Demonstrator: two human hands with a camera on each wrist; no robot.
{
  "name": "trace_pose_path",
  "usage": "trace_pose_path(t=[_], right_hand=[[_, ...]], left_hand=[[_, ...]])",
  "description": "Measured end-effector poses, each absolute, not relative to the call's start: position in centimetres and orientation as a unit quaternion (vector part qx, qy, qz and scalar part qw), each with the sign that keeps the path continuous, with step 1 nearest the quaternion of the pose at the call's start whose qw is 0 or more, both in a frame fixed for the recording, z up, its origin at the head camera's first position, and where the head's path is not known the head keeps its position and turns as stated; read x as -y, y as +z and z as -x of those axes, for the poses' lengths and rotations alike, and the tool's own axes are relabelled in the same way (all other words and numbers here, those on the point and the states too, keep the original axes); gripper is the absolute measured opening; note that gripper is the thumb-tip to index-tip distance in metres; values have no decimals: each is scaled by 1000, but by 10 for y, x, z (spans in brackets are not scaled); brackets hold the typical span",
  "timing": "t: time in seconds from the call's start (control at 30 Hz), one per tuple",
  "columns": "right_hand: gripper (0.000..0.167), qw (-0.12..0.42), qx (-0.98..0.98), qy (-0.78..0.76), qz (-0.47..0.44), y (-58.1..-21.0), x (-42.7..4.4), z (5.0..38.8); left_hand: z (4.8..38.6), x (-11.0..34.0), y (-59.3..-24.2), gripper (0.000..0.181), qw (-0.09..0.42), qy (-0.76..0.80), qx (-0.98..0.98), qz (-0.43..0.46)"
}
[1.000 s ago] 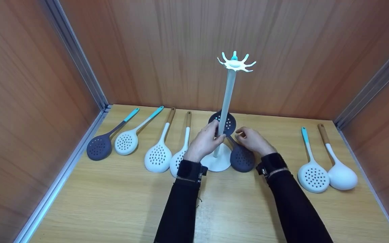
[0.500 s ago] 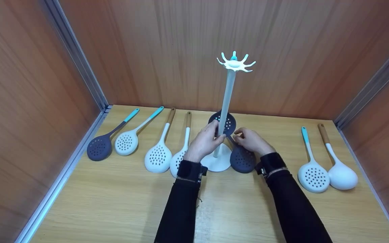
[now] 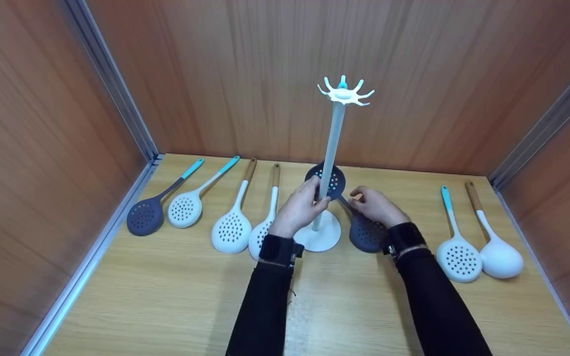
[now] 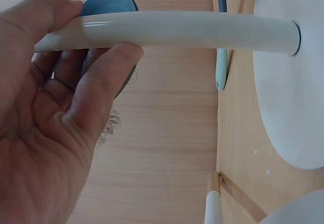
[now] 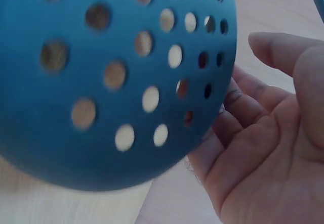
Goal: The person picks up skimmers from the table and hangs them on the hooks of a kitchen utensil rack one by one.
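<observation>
Left hand (image 3: 299,208) pinches 1 white hook-top stand (image 3: 334,141); right hand (image 3: 375,206) curls round 1 of 3 dark perforated skimmers (image 3: 363,237). Flanking hands: 4 white skimmers (image 3: 231,232), 1 white ladle (image 3: 501,259). Pale wood table (image 3: 161,296), brown walls (image 3: 265,74).

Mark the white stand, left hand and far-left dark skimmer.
White stand (image 3: 333,142), head view: pole.
Left hand (image 3: 297,208), head view: back of hand.
Far-left dark skimmer (image 3: 145,216), head view: holed head.

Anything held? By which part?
Left hand grips the white stand by its pole, lower half. Right hand: can't tell if it holds a dark skimmer.
</observation>
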State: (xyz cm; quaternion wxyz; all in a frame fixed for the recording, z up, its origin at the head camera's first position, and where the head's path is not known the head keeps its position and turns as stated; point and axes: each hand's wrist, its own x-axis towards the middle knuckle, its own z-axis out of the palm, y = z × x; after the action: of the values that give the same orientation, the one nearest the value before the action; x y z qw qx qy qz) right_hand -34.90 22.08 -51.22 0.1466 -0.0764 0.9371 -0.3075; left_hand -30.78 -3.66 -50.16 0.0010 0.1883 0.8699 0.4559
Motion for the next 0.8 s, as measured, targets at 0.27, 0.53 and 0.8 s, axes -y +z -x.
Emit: trace_pose_path(t=[0.27, 0.53, 0.8], right_hand=[[49, 130, -959, -247, 56, -508, -223, 350], [55, 78, -979, -185, 45, -513, -224, 348], [46, 47, -991, -119, 50, -517, -217, 347]], left_hand=[[308, 37, -503, 16, 3, 465, -865, -187], [309, 37, -502, 17, -2, 460, -867, -194], [308, 37, -501, 16, 3, 462, -866, -192]])
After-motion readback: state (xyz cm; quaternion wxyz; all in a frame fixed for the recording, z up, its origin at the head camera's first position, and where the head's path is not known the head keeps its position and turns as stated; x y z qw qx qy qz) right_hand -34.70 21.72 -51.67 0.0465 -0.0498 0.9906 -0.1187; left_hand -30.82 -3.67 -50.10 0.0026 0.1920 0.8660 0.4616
